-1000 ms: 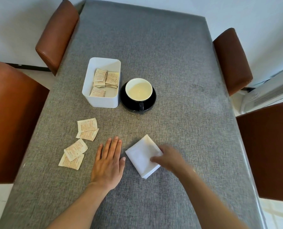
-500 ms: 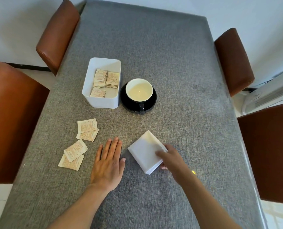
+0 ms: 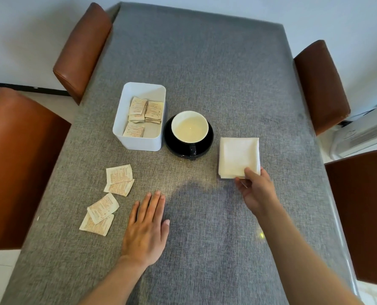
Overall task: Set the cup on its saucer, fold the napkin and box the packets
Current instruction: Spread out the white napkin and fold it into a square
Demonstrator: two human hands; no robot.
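R hand [image 3: 256, 190] pinches the near edge of the folded white napkin [image 3: 238, 157], thumb on top, fingers under; napkin sits just right of the black saucer [image 3: 188, 146], prob. flat on the table [image 3: 227, 73] but can't tell for sure. L hand [image 3: 146, 225] lies flat and open on the cloth, holding nothing. Cup [image 3: 189, 126] is on its saucer, white box [image 3: 142, 117] w/ several packets just left of it, four loose packets [image 3: 110, 194] near-left.

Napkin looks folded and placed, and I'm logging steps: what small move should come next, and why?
Probably release the folded white napkin from the right hand, then start on the four loose paper packets. The cup already sits on its black saucer.
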